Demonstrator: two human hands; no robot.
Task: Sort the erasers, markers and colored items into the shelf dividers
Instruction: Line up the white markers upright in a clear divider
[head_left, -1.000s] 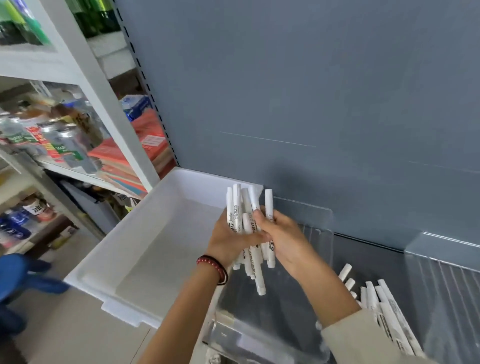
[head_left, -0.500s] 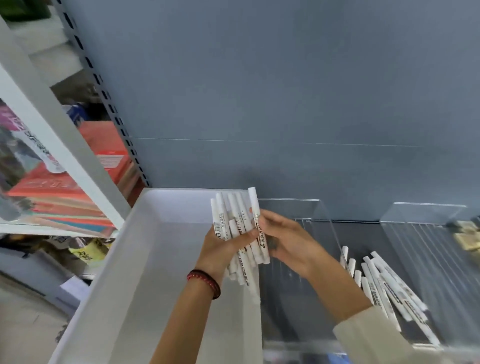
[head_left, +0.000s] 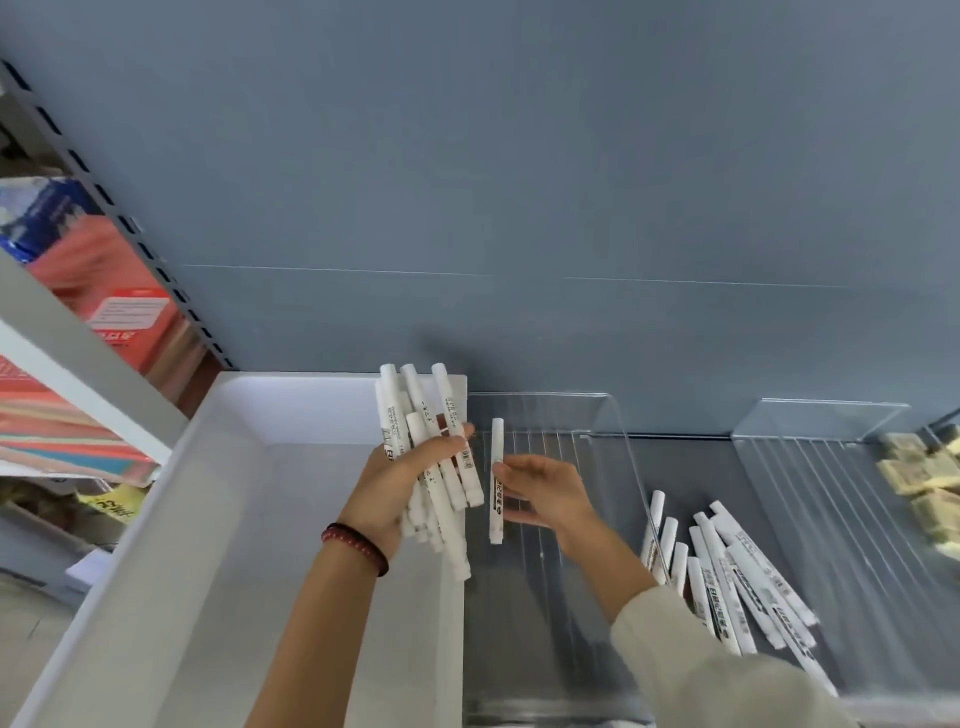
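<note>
I see left hand (head_left: 395, 486) gripping a fanned marker bundle (head_left: 452, 415), right hand (head_left: 545, 493) pinching 1 marker (head_left: 496, 447). Loose fan could slip into the white bin (head_left: 182, 519).

A bundle of markers (head_left: 434, 452) is held in the left hand (head_left: 397, 488) over the right edge of a bin (head_left: 156, 545), which is set at the shelf's left end. A single marker (head_left: 496, 467) is pinched in the right hand (head_left: 548, 493) just to the right, above the first compartment. Past the divider (head_left: 628, 467) a pile of markers (head_left: 727, 582) is laid, and erasers (head_left: 924, 478) are stacked farthest right.
</note>
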